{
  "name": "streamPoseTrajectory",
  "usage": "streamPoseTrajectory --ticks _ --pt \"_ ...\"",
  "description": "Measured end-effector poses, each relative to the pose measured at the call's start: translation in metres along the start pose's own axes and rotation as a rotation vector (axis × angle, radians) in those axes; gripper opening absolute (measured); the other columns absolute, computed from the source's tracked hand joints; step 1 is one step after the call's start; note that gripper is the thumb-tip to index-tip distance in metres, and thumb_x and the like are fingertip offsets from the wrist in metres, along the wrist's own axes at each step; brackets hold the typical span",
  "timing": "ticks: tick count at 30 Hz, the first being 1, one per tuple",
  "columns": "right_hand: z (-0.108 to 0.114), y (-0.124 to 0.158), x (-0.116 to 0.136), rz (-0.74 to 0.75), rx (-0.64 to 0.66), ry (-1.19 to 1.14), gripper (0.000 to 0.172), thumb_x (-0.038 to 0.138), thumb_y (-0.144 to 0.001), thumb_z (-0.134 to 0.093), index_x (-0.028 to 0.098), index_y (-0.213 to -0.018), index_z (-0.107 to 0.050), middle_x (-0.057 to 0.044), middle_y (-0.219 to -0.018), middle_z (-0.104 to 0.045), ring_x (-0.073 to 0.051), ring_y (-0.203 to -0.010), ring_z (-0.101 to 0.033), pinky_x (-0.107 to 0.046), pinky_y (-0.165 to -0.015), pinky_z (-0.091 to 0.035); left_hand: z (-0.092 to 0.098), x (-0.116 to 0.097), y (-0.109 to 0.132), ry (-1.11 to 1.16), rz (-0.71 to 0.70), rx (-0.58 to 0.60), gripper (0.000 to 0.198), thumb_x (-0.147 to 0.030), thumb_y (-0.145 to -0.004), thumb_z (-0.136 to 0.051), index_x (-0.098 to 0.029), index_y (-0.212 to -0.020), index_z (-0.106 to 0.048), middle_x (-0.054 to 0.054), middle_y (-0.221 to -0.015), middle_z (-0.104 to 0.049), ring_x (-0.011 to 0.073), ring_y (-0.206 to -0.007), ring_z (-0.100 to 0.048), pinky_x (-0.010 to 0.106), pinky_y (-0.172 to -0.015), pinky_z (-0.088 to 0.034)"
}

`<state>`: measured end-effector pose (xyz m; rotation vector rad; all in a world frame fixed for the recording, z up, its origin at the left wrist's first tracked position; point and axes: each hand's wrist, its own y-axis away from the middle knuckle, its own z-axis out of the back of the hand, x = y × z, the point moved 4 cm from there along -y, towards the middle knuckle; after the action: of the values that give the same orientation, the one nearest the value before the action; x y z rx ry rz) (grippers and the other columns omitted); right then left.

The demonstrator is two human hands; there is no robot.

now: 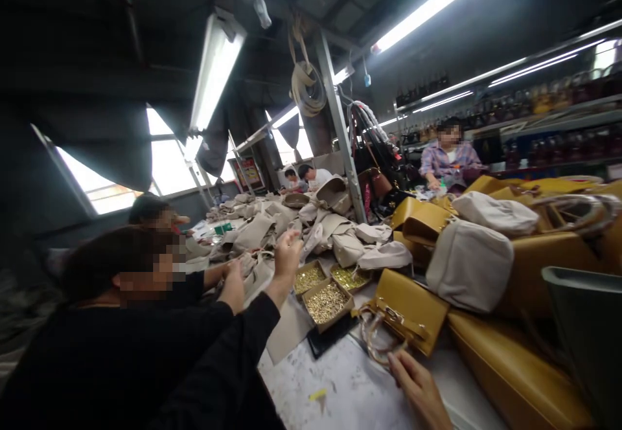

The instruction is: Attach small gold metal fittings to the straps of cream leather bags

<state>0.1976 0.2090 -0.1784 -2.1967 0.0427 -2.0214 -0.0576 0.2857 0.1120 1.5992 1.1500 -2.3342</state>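
Note:
My right hand (416, 386) is at the bottom, its thumb and fingers closed on the rounded handle (373, 346) of a mustard-yellow handbag (413, 304). The bag lies tilted on the table, with metal fittings on its front. In a black sleeve, my left hand (287, 253) is raised above the table's middle, left of the parts boxes. Its fingers are curled together, and what they hold, if anything, is too small to make out. Between my hands is an open box of small gold-coloured metal parts (327, 303), with two similar boxes (310, 277) (350, 278) behind it.
A co-worker in black (121, 346) sits close on my left, hands near beige bag pieces (262, 229) heaped along the table. Yellow bags (525, 352) and a stuffed off-white bag (469, 265) crowd the right, beside a dark green bin (583, 326). A metal post (343, 125) rises behind.

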Motion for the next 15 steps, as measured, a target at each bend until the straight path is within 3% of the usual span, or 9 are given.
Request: streamPoseTrajectory --ticks 2,4,7,10,13,15 --pt "0.0 -0.002 -0.002 -0.011 0.008 -0.001 0.067 0.086 -0.079 -0.056 0.021 -0.064 -0.055 0.001 -0.061 -0.05 -0.018 -0.061 -0.051 -0.027 -0.058 -0.04 -0.012 0.024 0.066 0.017 0.039 0.138 0.023 -0.028 -0.079 -0.074 -0.017 -0.098 -0.075 0.009 -0.101 -0.077 0.0243 -0.1 -0.071 0.036 -0.094 -0.055" --pt "0.001 -0.003 -0.001 -0.008 -0.006 -0.007 0.065 0.084 -0.081 -0.056 0.021 -0.064 -0.054 0.002 -0.062 -0.049 -0.017 -0.062 -0.05 -0.027 -0.058 -0.038 -0.013 0.049 0.131 0.02 0.088 0.251 0.025 -0.035 -0.079 -0.072 -0.017 -0.097 -0.076 0.008 -0.093 -0.077 0.0223 -0.082 -0.071 0.032 -0.075 -0.057" --pt "0.003 -0.001 -0.001 0.009 -0.015 -0.008 0.064 0.082 -0.084 -0.055 0.021 -0.065 -0.054 0.002 -0.062 -0.049 -0.017 -0.062 -0.049 -0.027 -0.059 -0.038 -0.006 0.098 0.207 -0.056 0.324 0.403 0.038 -0.052 -0.086 -0.062 -0.016 -0.086 -0.073 0.005 -0.075 -0.072 0.0136 -0.05 -0.055 0.025 -0.048 -0.041" --pt "0.003 0.006 -0.003 0.01 -0.021 0.001 0.062 0.078 -0.087 -0.056 0.02 -0.067 -0.059 0.002 -0.062 -0.052 -0.017 -0.061 -0.051 -0.027 -0.059 -0.039 0.004 0.138 0.237 -0.078 0.442 0.424 0.044 -0.057 -0.082 -0.059 -0.015 -0.075 -0.069 0.003 -0.062 -0.065 0.0114 -0.042 -0.046 0.024 -0.044 -0.031" --pt "-0.001 0.004 0.005 -0.034 -0.014 -0.001 0.062 0.077 -0.09 -0.054 0.019 -0.067 -0.062 0.0 -0.06 -0.056 -0.016 -0.056 -0.05 -0.027 -0.054 -0.038 0.01 0.162 0.241 -0.128 0.475 0.403 0.04 -0.056 -0.078 -0.058 -0.018 -0.068 -0.065 -0.001 -0.054 -0.057 0.0122 -0.042 -0.042 0.026 -0.048 -0.032" --pt "-0.012 -0.014 0.022 -0.021 0.015 0.009 0.061 0.075 -0.092 -0.053 0.018 -0.077 -0.069 -0.002 -0.065 -0.063 -0.017 -0.055 -0.054 -0.027 -0.052 -0.041 0.011 0.171 0.242 -0.179 0.451 0.405 0.037 -0.052 -0.078 -0.057 -0.019 -0.063 -0.062 -0.001 -0.052 -0.054 0.0152 -0.049 -0.048 0.028 -0.053 -0.036"
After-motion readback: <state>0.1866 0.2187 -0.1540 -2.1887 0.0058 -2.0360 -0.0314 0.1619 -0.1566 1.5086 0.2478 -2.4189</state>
